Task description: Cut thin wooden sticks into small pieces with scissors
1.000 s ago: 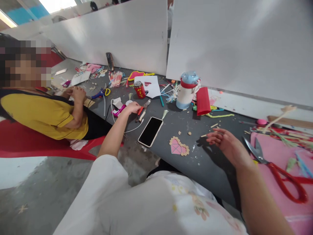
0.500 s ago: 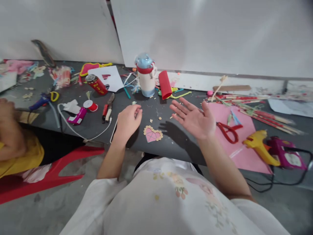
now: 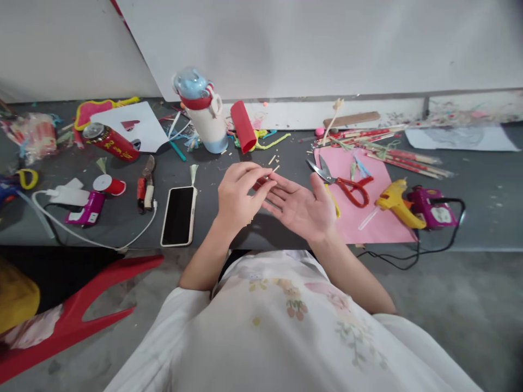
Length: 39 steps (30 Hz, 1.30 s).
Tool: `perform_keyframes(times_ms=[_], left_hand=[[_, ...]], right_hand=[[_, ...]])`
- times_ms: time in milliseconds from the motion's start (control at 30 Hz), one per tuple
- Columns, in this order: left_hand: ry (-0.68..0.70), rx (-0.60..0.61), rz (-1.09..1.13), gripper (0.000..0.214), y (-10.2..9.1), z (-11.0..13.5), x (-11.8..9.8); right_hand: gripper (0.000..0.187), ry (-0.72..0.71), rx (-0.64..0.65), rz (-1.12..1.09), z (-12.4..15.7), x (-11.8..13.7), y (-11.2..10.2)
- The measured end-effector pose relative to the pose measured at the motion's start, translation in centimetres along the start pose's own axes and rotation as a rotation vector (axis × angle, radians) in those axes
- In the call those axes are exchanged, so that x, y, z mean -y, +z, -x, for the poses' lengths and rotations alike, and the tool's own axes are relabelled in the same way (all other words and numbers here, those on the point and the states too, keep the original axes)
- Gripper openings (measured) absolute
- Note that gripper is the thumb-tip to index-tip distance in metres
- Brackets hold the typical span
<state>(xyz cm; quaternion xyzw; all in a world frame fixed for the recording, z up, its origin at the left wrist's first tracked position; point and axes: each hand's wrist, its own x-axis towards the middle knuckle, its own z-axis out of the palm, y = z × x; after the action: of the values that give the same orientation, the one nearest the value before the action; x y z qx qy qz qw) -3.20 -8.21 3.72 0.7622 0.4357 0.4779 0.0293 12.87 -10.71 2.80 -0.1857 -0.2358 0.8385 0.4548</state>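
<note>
My left hand is closed, its thumb and fingertips pinched together at the fingertips of my right hand. What lies in the pinch is too small to make out. A thin pale stick piece shows just beyond the meeting fingers; I cannot tell whether it is held or lies on the table. My right hand is palm up and open, fingers stretched out. Below my left hand, only a few beige bits show; the pink heart with the beige edging is hidden. Tiny pale pieces lie past my fingertips.
Left of my hands are a phone, pliers and a red thread spool. A bottle and red can stand behind. To the right, scissors and a yellow glue gun lie on pink paper.
My hands have come together, left fingers now pinching at the right fingertips. The view has shifted rightward, uncovering the phone. The pink heart has become hidden behind my hands.
</note>
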Motion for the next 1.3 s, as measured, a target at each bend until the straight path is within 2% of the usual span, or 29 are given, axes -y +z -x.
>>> perform_keyframes(times_ms=[167, 467, 533, 633, 700, 800, 867, 933, 1033, 1167, 1300], left_hand=[[0.095, 0.038, 0.034, 0.009, 0.6, 0.3, 0.0], [-0.14, 0.033, -0.045, 0.018, 0.5, -0.6, 1.6], [-0.161, 0.098, -0.067, 0.019, 0.9, -0.7, 2.2], [-0.171, 0.266, -0.09, 0.017, 2.3, -0.4, 3.1], [-0.162, 0.371, -0.138, 0.018, 3.4, 0.1, 3.7], [-0.133, 0.517, -0.24, 0.033, 4.6, 0.9, 4.2], [-0.103, 0.6, -0.251, 0.03, 5.0, 1.4, 4.4], [-0.094, 0.636, -0.2, 0.022, 5.0, 1.8, 4.4], [-0.142, 0.612, -0.037, 0.028, 4.7, 2.1, 4.1], [-0.262, 0.554, 0.315, 0.022, 4.2, 1.9, 3.5], [-0.405, 0.574, 0.635, 0.022, 3.6, 1.7, 2.7]], right_hand=[[0.062, -0.025, -0.037, -0.037, 0.8, -0.5, -0.1], [0.065, -0.049, -0.064, -0.01, 1.7, 0.0, 0.9], [0.066, -0.062, -0.083, -0.007, 1.9, -0.1, 0.5], [0.063, -0.102, -0.145, -0.005, 2.0, -0.6, -0.6], [0.059, -0.153, -0.198, -0.025, 2.1, -0.9, -1.6], [0.053, -0.218, -0.249, -0.069, 2.2, -1.1, -2.6], [0.049, -0.243, -0.27, -0.079, 2.3, -1.1, -2.9], [0.047, -0.268, -0.284, -0.067, 2.2, -0.9, -2.8], [0.046, -0.31, -0.285, -0.028, 1.9, -0.6, -2.1], [0.046, -0.358, -0.285, 0.007, 1.3, -0.4, -1.0], [0.046, -0.402, -0.307, 0.038, 1.0, -0.4, 0.1]])
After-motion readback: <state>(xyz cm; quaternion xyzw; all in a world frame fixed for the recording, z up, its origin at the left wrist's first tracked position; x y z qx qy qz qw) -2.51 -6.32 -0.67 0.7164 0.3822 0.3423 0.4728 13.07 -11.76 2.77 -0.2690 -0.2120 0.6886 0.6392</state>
